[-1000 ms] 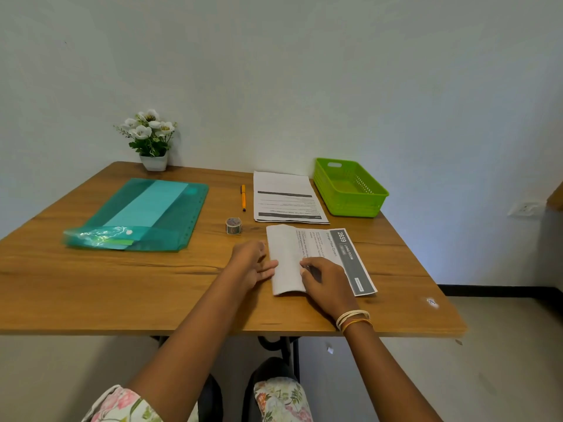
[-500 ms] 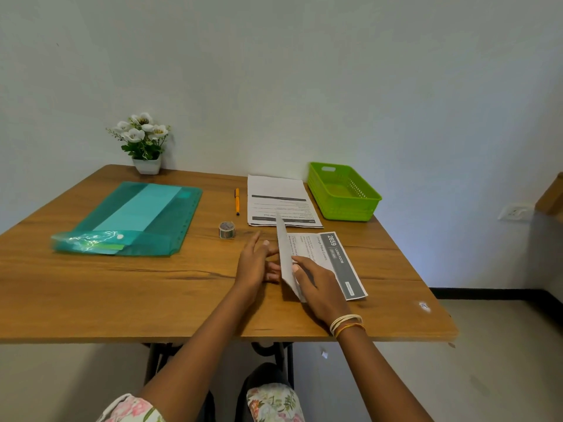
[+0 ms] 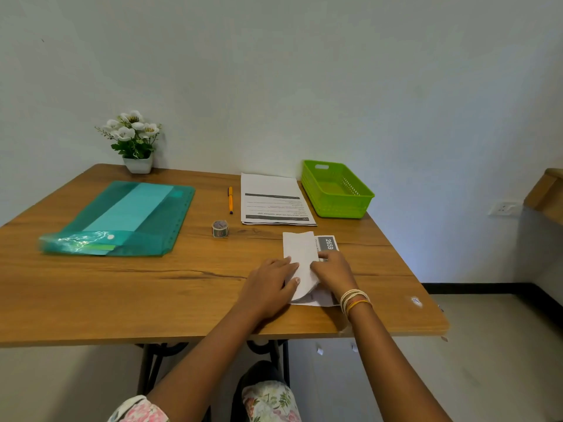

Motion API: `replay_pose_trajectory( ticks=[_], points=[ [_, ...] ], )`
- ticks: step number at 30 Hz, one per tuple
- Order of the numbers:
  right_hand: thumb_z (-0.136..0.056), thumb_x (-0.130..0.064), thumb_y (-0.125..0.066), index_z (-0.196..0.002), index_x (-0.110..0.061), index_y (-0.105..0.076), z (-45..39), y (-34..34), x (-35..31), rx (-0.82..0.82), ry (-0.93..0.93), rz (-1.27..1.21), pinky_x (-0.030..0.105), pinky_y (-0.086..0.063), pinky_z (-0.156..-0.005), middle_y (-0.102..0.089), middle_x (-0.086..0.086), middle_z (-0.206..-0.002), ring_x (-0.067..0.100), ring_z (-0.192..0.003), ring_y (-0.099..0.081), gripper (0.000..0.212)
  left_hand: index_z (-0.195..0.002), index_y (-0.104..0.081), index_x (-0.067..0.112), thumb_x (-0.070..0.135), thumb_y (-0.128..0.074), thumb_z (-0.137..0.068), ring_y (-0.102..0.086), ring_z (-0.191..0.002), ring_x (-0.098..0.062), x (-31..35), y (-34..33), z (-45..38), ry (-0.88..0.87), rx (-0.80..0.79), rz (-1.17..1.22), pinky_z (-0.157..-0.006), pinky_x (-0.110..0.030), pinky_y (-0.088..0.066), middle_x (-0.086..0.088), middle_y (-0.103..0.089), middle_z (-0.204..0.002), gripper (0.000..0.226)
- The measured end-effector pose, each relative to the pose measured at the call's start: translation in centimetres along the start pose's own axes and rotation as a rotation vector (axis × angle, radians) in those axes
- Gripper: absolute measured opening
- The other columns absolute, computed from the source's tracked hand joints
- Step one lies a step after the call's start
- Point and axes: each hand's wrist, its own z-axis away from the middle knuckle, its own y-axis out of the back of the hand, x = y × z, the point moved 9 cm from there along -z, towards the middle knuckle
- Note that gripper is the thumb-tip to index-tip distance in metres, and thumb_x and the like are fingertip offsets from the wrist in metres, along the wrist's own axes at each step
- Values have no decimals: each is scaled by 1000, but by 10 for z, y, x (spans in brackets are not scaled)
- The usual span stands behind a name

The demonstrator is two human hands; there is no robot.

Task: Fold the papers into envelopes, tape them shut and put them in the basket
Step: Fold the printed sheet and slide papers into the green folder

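A printed paper (image 3: 300, 254) lies near the table's front right, its white left flap folded over to the right and still arched at the near end. A dark strip marked 2659 (image 3: 329, 243) shows beyond the flap. My left hand (image 3: 268, 284) rests on the flap's left fold, thumb on top of the white surface. My right hand (image 3: 333, 269) presses its fingertips on the flap's right edge. More printed sheets (image 3: 274, 199) lie further back. A small tape roll (image 3: 220, 229) stands left of the paper. The green basket (image 3: 362, 202) sits at the back right, nothing visible inside.
A teal plastic folder (image 3: 128, 217) covers the table's left side. An orange pen (image 3: 230, 200) lies between folder and sheets. A white pot of flowers (image 3: 137, 141) stands at the back left against the wall. The table's front edge (image 3: 182, 338) runs just below my wrists.
The flap stood upright between my hands half a second ago; now it lies folded over to the right. My right hand has shifted to the flap's right edge, my left onto the fold.
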Motion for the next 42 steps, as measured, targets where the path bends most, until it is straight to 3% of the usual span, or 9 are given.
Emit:
replay_pose_trajectory(
  ticks=[4,11,17,21,25,28,35,38,42],
  points=[
    [-90,-17,-55,-127,-7,-56,5,6,7,91,38,371,32,-48,-88,-58,13,-131,30,-114,-57,39,-143,-41,33,46,-38,-97,-29,-139,-11,0,-6,0,-21,-10,-123,-110,-40,-26,10,-34,-153,48],
    [-96,-21,-42,-128,-10,-54,19,-11,4,301,244,622,33,-49,-89,-51,12,-126,26,-112,-51,36,-149,-29,25,49,-31,-97,-19,-145,-14,-7,-7,1,69,-2,-200,-118,-43,-10,2,-23,-158,57],
    [-96,-18,-43,-129,-9,-54,17,-15,3,279,275,541,33,-50,-90,-49,12,-126,26,-113,-50,36,-145,-34,22,46,-32,-99,-23,-143,-19,-6,1,-2,92,42,-219,-116,-40,-15,-5,-30,-154,52],
    [-96,-12,-42,-130,-7,-56,15,-14,5,254,266,380,34,-50,-94,-49,12,-132,28,-116,-52,37,-138,-47,30,34,-40,-101,-39,-132,-16,-13,12,-3,149,68,234,-113,-38,-28,2,-45,-145,38],
    [-97,-16,-46,-124,-8,-61,14,-12,10,245,246,240,37,-52,-94,-50,9,-134,24,-117,-53,32,-134,-50,20,11,-38,-102,-57,-107,-8,-18,20,-3,280,107,1091,-72,-15,-53,-2,-51,-136,36],
    [-96,-27,-49,-118,-9,-65,17,-15,4,187,272,163,39,-49,-96,-51,6,-131,21,-118,-49,33,-133,-48,14,4,-37,-101,-68,-100,-17,-15,25,-2,314,176,1325,-71,-21,-57,-5,-62,-120,36],
    [-76,-70,-51,-120,-27,-63,29,-33,-20,-257,227,-53,32,-48,-93,-63,-5,-119,12,-109,-58,62,-131,-49,18,3,-49,-96,-65,-92,6,-14,21,2,222,216,1023,-72,-16,-54,0,-65,-113,38],
    [-79,-36,-64,-137,-23,-49,30,-26,-25,-285,222,200,35,-48,-96,-55,-2,-131,17,-114,-54,61,-130,-52,20,3,-51,-94,-64,-96,3,-14,20,0,198,225,921,-73,-16,-53,1,-66,-113,40],
    [-87,-2,-53,-132,-14,-52,26,1,-34,-268,202,190,33,-51,-85,-57,3,-118,15,-99,-53,46,-131,-52,20,10,-55,-94,-56,-117,-9,-17,19,-1,186,270,697,-92,-22,-50,2,-58,-128,39]
  ],
)
